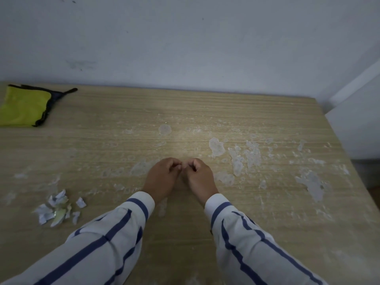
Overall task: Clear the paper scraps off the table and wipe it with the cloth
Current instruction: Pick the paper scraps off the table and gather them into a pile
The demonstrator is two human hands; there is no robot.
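I see the left hand [162, 177] and right hand [198, 177] side by side mid-tabletop [185, 112], knuckles up, fingers curled inward and nearly meeting, nothing visible in either. The paper scraps [57, 208] lie heaped left of the left sleeve [115, 227]. The yellow cloth [24, 106] sits far left.

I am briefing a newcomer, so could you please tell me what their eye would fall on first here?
The left hand and right hand sit together at the centre of the table, fingers curled, nothing visible in them. A bright yellow cloth lies at the far left, and crumpled paper scraps cluster at the near left. Whitish patches mottle the wood to the right.
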